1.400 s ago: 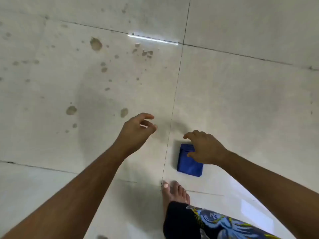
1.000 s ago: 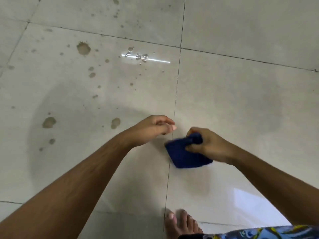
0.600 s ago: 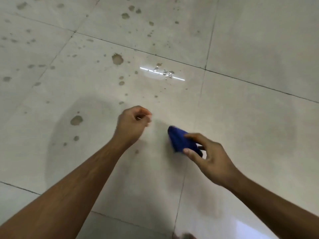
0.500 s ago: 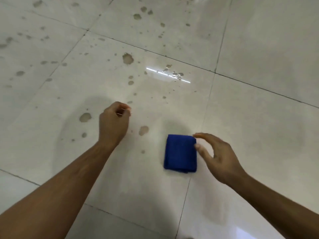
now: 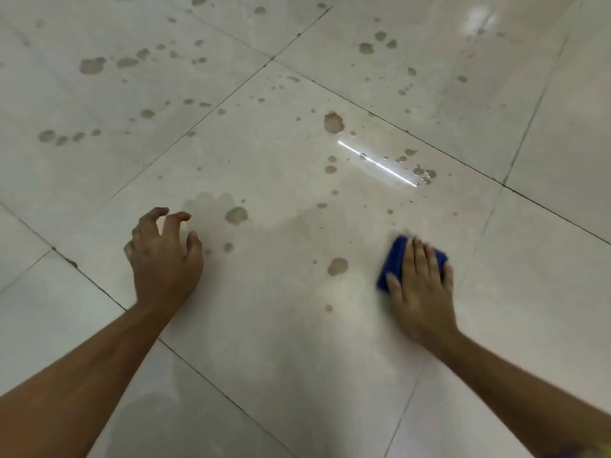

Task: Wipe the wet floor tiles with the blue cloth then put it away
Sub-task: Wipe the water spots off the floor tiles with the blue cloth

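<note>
The right hand (image 5: 421, 292) is down flat on the blue cloth (image 5: 395, 259) now — half a second ago that cloth lay folded on the floor with the hand open and just beside it, clear of it. Fingers are spread and stretched out over the fabric, the palm pressing it against the floor tile (image 5: 281, 342); it is pinned under the hand, not pinched. The fingers and the cloth edge are blurred, so I'd judge the wiping stroke is under way.

Everything reads off that cloth. The nearest wet spot (image 5: 337, 266) sits just to its left, apart from it. Farther left again is the left hand (image 5: 165, 256), well apart from the cloth, fingers curled and loosely parted, holding nothing; whether its fingertips touch the tile I cannot tell. Beyond the cloth, away from the person, a bright streak of reflected light (image 5: 377, 163) crosses a cluster of droplets, with a larger puddle (image 5: 333, 122) up past that, and splashes scattered over the tiles farther off.

So the task has only started: cloth on the floor under the palm, plenty of water untouched, putting away some way off. A sweep left from the cloth looks the natural opening.
</note>
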